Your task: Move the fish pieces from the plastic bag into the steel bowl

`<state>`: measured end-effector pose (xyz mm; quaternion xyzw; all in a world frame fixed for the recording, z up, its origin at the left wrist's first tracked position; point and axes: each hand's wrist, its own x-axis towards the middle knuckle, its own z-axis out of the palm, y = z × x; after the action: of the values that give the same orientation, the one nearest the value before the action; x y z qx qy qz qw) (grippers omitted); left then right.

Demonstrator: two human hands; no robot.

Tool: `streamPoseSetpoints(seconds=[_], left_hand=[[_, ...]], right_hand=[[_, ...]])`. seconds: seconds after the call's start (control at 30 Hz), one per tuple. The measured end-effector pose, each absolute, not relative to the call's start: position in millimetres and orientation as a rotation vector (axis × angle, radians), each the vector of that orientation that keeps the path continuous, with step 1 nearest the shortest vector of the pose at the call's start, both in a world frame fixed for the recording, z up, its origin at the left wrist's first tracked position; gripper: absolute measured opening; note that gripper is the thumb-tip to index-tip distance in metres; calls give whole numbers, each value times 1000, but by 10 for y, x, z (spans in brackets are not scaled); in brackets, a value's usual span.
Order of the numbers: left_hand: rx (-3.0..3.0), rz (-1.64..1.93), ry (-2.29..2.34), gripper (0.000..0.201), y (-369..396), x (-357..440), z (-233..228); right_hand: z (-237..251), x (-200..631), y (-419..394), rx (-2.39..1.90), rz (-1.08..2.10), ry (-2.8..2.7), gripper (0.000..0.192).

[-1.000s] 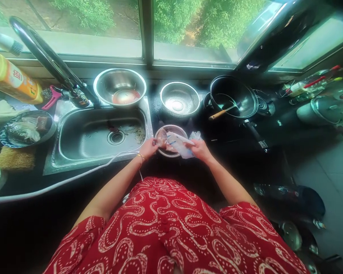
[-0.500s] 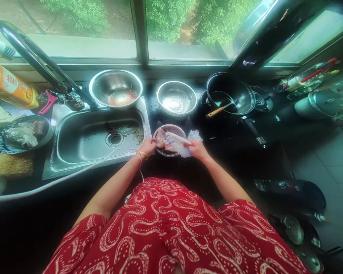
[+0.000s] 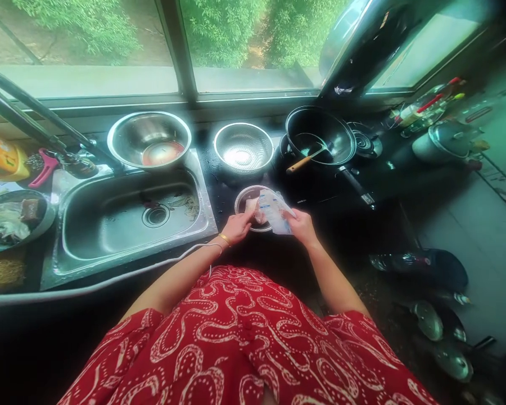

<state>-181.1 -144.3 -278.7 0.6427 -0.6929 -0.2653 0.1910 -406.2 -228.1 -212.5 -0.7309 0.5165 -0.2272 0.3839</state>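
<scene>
Bag over small bowl on bench, just right of sink. Right hand pinching bag's near-right end; left hand gripping meat at left mouth. Long axis left-right, between hands, both equally near.

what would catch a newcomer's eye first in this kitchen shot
Probably the two hands at the centre: the left hand and right hand hold a clear plastic bag over a small metal bowl with pale meat in it, on the dark counter. Next, the steel sink to the left, and the black wok behind to the right.
</scene>
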Motion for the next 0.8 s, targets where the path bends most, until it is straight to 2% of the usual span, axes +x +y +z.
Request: streamPoseSetpoints(seconds=[0.1,0.2,0.4,0.6,0.7,0.8], left_hand=[[1842,-761,-1878,59,-1493,-1836,-2823],[1905,-736,-1751,50,-1503,-1830,-2836],[1915,-686,-1690,42,-1477,-1765,-2854],[1897,-617,-1921,42,-1440,-1816,-2836],[1869,-619,-1966,48,-1505,-1901,-2786],[1803,-811,-1835,58,-1716,-1969,-2767]], right_hand=[[-1991,-4044,-2307,-1859,-587,1325,46],[-1893,-4031,-2333,-1908,-551,1286,46],[-1877,-4086,-2370,-1938,-478,1264,47],[-1919,-4129,-2428,-1969,-462,1292,48],[-1944,-4131,-2457,-1967,-472,1303,47],[-1949,-4132,-2468,-1956,-466,1299,46]])
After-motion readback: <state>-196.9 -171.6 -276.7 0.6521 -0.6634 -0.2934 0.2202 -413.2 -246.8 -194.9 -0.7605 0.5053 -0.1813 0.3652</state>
